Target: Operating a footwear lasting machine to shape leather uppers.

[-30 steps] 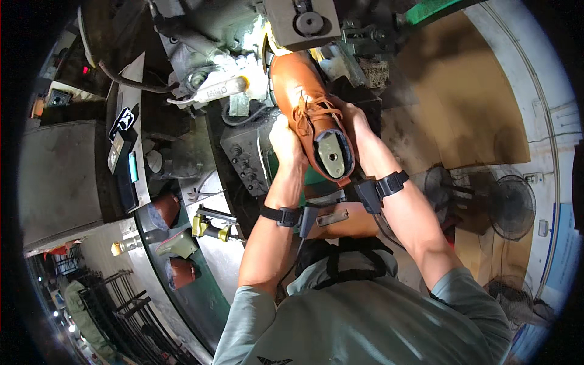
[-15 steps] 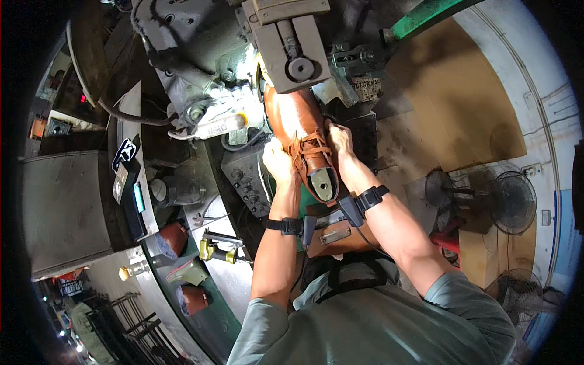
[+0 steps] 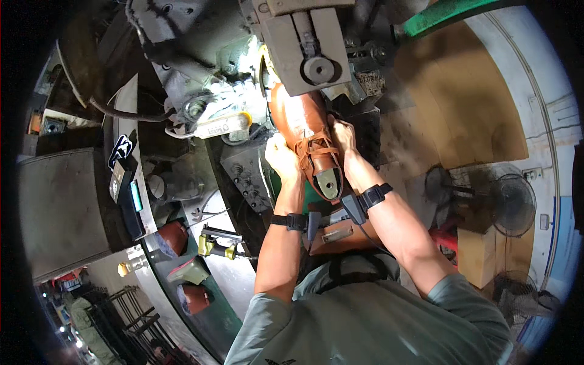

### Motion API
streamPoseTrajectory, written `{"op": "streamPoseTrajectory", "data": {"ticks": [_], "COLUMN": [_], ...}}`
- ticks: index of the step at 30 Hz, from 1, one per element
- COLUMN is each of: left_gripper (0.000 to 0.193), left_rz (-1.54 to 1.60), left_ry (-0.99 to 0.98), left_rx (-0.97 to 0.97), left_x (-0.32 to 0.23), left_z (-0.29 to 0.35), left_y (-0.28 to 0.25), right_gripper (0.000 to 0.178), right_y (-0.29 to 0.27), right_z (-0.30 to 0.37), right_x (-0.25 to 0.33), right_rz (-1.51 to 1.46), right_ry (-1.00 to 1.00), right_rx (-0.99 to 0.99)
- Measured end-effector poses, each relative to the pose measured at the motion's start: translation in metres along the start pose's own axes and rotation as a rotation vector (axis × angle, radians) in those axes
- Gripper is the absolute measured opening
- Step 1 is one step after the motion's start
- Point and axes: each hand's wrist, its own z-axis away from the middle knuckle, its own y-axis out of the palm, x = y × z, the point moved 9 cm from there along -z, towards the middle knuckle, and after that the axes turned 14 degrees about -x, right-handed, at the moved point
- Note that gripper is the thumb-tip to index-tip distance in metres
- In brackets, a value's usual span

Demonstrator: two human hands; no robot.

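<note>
A brown leather shoe (image 3: 298, 118) with tied laces lies lengthwise between my hands, its toe end reaching under a grey metal press head (image 3: 310, 58). A green shoe last (image 3: 329, 181) fills its heel opening, which faces me. My left hand (image 3: 282, 157) is closed against the shoe's left side. On the opposite side, my right hand (image 3: 344, 135) grips it with curled fingers. The undersides of both grips are hidden by the shoe. Bright light falls on the toe area from the left.
A white lamp (image 3: 225, 125) juts from the machine at left. A yellow-green nail gun (image 3: 217, 244) and several shoe parts (image 3: 196, 299) lie on the left bench. At right are a black fan (image 3: 512, 202) and a cardboard sheet (image 3: 462, 97). A green curved bar (image 3: 444, 15) crosses the upper right.
My view has shifted slightly, so the shoe, hands and press head appear a little farther right. Both hands keep their hold, and the shoe stays under the press head.
</note>
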Motion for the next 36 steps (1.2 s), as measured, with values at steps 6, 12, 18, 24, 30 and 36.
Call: {"op": "streamPoseTrajectory", "data": {"ticks": [6,12,18,24,30,36], "left_gripper": [0.019,0.019,0.019,0.031,0.021,0.058], "left_rz": [0.035,0.143,0.262,0.125,-0.294,-1.471], "left_ry": [0.036,-0.101,-0.338,-0.22,0.312,0.277], "left_rx": [0.008,0.041,0.054,0.121,-0.21,-0.435], "left_x": [-0.009,-0.017,-0.026,-0.015,-0.02,0.079], "left_z": [-0.012,0.017,0.021,0.023,-0.029,-0.098], "left_y": [-0.013,0.008,0.004,-0.007,-0.11,-0.339], "right_gripper": [0.026,0.033,0.037,0.04,0.029,0.067], "right_y": [0.027,0.023,0.033,0.033,-0.029,-0.184], "right_z": [0.019,0.005,0.039,0.056,0.022,-0.027], "right_x": [0.006,0.0,0.003,0.015,-0.035,-0.117], "right_rz": [-0.135,0.216,-0.251,-0.408,-0.156,0.451], "right_ry": [0.201,-0.267,0.483,0.436,0.286,0.12], "right_rx": [0.002,0.283,0.178,0.342,0.024,-0.573]}}
